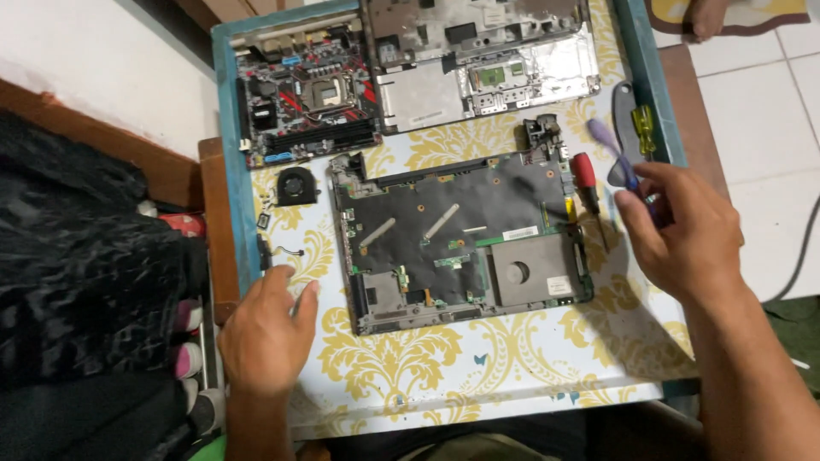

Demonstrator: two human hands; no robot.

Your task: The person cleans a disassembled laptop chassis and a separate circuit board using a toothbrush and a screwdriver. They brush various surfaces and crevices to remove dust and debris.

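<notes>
An opened laptop base with its dark mainboard exposed lies in the middle of the table. My right hand is at its right side, fingers closed around a purple-handled screwdriver whose handle sticks up past my fingers. My left hand rests flat on the tablecloth near the laptop's lower left corner, fingers together, holding nothing. A red-handled screwdriver lies against the laptop's right edge, just left of my right hand.
A desktop motherboard and a silver laptop palmrest shell lie at the back. A small black fan and a cable piece sit at left. A yellow-handled screwdriver lies at right. The table has a teal rim.
</notes>
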